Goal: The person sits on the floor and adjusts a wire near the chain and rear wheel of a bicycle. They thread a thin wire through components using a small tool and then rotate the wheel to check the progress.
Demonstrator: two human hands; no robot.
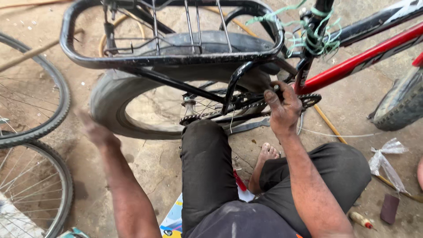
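Black rubber fills the middle of the view: the rear tyre (108,103) of a bicycle with a red frame (352,66) stands on the dusty concrete ground (154,163), and a black metal carrier rack (172,59) lies over the wheel and covers its upper part. The left hand (94,130) is against the lower left side of this tyre; it is blurred, so I cannot tell how far the fingers are open or if they grip the rubber. The right hand (284,108) is at the chain (246,105), near the front chainring (310,100), with the fingers curled and dirty; they seem to close on the chain or a part just beside it, but the exact hold is hidden. The rack stay and the black frame tubes cross in front of the hub (189,105) and hide part of the spokes. The person sits on the ground in black trousers, one knee (200,136) raised just under the rear sprocket, and a bare foot (266,154) rests between the legs. At the left edge are two other bicycle wheels (53,119). Green string (308,31) is wound around the seat tube. To the right lie a clear plastic bag (385,158), a small bottle with red cap (361,220) and another tyre (401,105).
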